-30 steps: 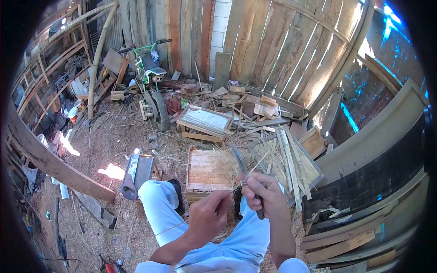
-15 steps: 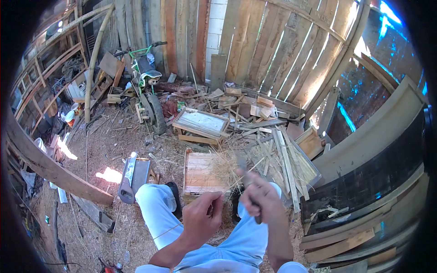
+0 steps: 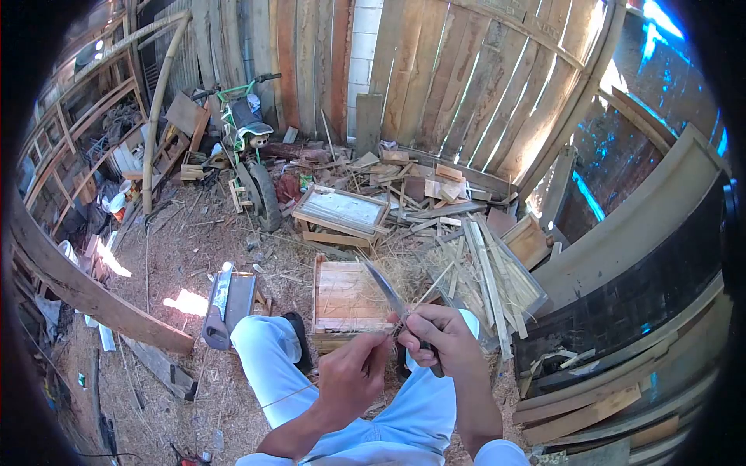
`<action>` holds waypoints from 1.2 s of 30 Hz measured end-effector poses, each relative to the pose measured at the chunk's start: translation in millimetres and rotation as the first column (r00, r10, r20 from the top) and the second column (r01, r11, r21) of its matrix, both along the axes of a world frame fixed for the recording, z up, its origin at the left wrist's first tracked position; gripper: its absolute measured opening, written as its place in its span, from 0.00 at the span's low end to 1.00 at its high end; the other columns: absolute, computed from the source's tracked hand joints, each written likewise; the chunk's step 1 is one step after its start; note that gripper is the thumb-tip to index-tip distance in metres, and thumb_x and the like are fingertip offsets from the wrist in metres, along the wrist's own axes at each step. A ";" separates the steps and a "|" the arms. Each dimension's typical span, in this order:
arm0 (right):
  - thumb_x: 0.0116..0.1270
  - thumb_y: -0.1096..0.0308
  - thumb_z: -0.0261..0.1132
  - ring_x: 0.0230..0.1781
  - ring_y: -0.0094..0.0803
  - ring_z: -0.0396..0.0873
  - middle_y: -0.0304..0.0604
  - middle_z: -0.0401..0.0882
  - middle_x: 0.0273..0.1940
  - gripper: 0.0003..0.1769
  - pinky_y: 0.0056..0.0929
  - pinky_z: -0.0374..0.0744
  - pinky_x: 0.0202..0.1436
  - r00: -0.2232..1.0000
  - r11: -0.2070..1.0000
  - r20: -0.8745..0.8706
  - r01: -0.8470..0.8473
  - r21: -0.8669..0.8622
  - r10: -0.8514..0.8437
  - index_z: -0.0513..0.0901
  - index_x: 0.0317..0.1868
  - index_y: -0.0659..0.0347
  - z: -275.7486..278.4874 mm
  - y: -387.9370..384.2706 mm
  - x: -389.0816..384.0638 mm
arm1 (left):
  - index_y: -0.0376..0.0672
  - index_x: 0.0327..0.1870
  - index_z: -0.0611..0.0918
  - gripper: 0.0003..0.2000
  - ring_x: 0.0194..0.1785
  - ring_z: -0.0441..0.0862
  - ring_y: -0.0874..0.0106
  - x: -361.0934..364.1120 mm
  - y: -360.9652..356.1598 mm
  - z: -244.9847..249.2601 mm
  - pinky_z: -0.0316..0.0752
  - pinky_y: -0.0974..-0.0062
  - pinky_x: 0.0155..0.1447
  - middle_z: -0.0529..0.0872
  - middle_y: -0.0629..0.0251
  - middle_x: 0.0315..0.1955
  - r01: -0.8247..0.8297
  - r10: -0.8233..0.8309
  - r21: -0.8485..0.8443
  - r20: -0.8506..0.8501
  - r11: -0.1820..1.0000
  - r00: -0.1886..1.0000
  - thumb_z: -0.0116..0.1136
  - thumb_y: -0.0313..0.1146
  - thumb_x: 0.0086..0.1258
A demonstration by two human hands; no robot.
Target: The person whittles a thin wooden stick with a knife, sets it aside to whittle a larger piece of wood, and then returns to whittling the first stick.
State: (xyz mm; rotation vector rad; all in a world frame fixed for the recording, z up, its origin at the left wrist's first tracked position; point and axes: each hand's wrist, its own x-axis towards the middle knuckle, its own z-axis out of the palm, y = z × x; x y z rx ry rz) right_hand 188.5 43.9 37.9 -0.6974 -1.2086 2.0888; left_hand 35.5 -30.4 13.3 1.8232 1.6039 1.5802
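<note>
My right hand is closed round the dark handle of a knife, whose blade points up and to the left. My left hand is pinched, fingertips close to the base of the knife blade. A thin light strip runs out from the left hand's wrist side across my left leg; its far end is hard to make out between the hands. Beyond them, a shallow wooden box stands on the ground before my feet, with fine straw-like shavings on its right part.
To the left, a hand saw lies on a small bench. Loose wooden strips are piled at the right. A framed panel, scrap wood and a small green bike stand further back before a plank wall.
The knife, blurred before, has tilted so its blade leans to the left. My right hand has come closer to the left fingertips. The left hand has shifted slightly.
</note>
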 end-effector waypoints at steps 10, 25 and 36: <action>0.73 0.63 0.53 0.15 0.14 0.60 0.32 0.68 0.24 0.16 0.13 0.58 0.15 0.932 0.929 -0.067 0.360 0.089 -0.356 0.74 0.51 0.67 -2.9 33.8 15.8 | 0.39 0.35 0.79 0.03 0.24 0.81 0.62 -1.4 -7.4 1.0 0.72 0.70 0.27 0.82 0.56 0.24 -0.026 0.028 -0.082 0.026 0.996 0.999 0.61 0.25 0.61; 0.73 0.62 0.53 0.16 0.14 0.59 0.33 0.68 0.24 0.17 0.13 0.58 0.14 0.990 0.991 -0.058 0.129 -0.036 -0.131 0.72 0.56 0.64 -1.5 23.4 10.1 | 0.38 0.33 0.78 0.03 0.21 0.80 0.63 -7.5 -0.6 -6.1 0.71 0.71 0.24 0.81 0.56 0.22 0.004 -0.003 -0.103 0.007 0.995 1.000 0.60 0.24 0.62; 0.73 0.63 0.53 0.13 0.14 0.58 0.33 0.69 0.23 0.20 0.13 0.59 0.13 0.958 0.957 -0.093 0.278 0.083 -0.270 0.69 0.60 0.64 1.4 33.6 33.8 | 0.38 0.33 0.77 0.03 0.21 0.80 0.64 -17.0 -0.8 -8.1 0.70 0.71 0.24 0.80 0.56 0.20 -0.047 0.053 -0.183 0.031 0.982 0.998 0.59 0.24 0.62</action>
